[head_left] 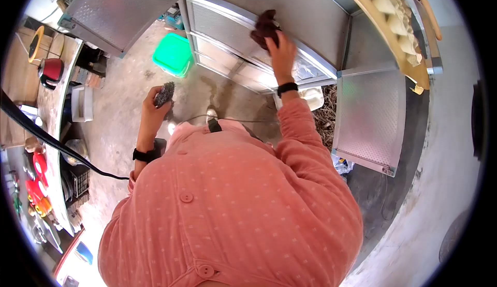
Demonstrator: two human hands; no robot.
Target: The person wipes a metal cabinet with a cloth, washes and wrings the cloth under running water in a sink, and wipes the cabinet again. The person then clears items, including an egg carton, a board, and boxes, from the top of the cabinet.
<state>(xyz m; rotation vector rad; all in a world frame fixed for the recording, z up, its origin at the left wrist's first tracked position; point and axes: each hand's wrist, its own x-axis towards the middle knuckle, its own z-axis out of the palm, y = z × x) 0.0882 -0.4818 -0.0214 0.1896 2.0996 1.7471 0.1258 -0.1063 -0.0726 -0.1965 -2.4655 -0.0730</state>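
A dark brown cloth (265,28) is bunched under the fingers of my right hand (282,56), which grips it at the front edge of a metal cabinet's shelf (316,15). My left hand (151,112) hangs lower and to the left, away from the cabinet. Its fingers are closed around a grey steel wool scrubber (165,94). The cabinet's perforated doors, a left one (121,7) and a right one (370,121), stand swung out on both sides.
A green-lidded tub (172,54) is on the concrete floor (114,100) beside the cabinet. At left, a counter (54,100) carries a red kettle (52,72) and other kitchen things. An egg tray (396,17) sits at upper right. A black cable (62,147) crosses the left side.
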